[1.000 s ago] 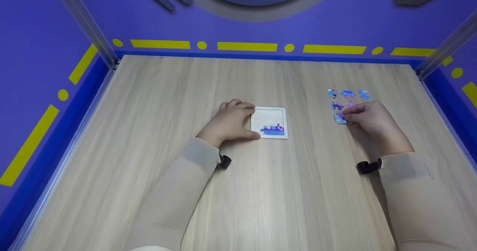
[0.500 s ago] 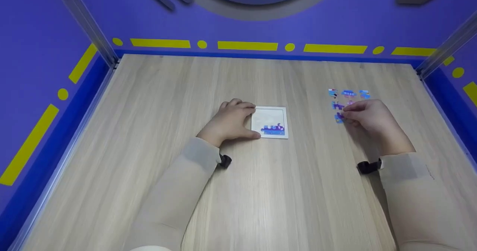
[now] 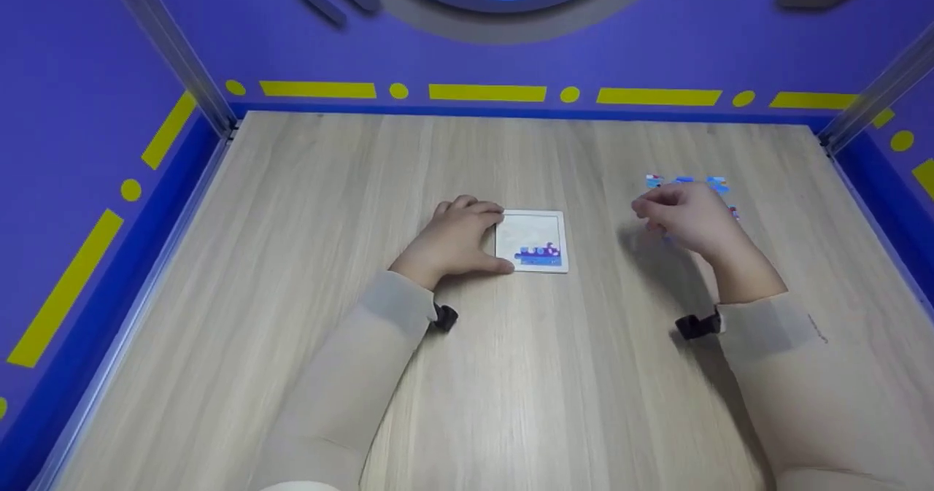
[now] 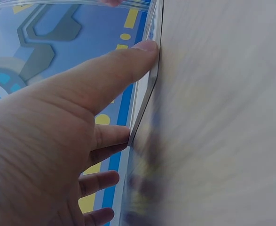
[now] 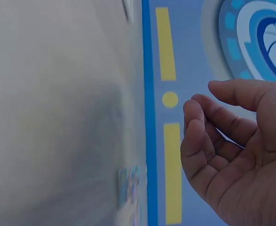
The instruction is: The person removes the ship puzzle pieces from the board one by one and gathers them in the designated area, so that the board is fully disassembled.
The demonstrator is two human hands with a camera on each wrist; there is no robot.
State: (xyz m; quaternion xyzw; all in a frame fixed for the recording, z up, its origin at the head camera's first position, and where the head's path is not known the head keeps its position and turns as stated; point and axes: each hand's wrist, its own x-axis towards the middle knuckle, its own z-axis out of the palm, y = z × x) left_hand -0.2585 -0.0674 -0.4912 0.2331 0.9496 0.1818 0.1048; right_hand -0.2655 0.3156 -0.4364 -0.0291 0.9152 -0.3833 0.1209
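A small square white puzzle board [image 3: 530,232] lies flat in the middle of the table, with joined blue and purple puzzle pieces [image 3: 538,254] in its lower right part. My left hand [image 3: 454,241] steadies the board at its left side, thumb at the near corner and index finger at the far corner. In the left wrist view, the thumb and index finger touch the board's edge [image 4: 145,96]. My right hand [image 3: 686,217] is raised above loose puzzle pieces [image 3: 719,183], partly covering them. In the right wrist view, its fingers are loosely curled, the thumb is apart, and no piece shows between.
Loose pieces [image 5: 130,188] also show low in the right wrist view. Wood-grain table [image 3: 350,184] surrounds the board. Blue-purple panels [image 3: 489,53] with yellow marks stand behind and at both sides.
My right hand has left the near-left loose piece, rising and shifting a little left and away. Its arm shadow has moved too. My left hand and the board hold their place.
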